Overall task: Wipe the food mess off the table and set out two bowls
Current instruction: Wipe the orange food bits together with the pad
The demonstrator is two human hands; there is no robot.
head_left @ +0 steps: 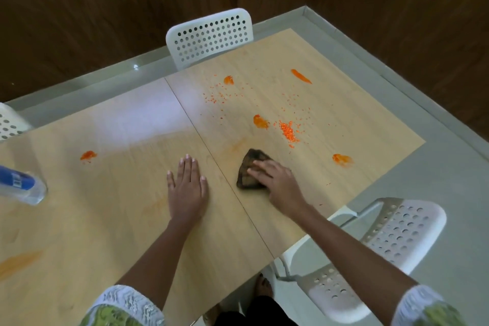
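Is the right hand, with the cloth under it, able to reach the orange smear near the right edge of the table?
Probably yes. The right hand presses the dark cloth flat on the table, and the orange smear lies to its right, with only bare tabletop between them. Nothing stands in the way.

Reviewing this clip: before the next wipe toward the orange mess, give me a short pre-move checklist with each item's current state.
1. Cloth under the right hand: ok, fingers press it flat on the table.
2. Left hand bracing: ok, flat on the table, apart from the cloth.
3. Path to the scattered orange grains: ok, nothing lies between.
4. Mess remaining: not ok, several orange smears, including one on the left half.
5. Bottle out of the way: ok, far left.
6. Two bowls set out: not ok, none in view.
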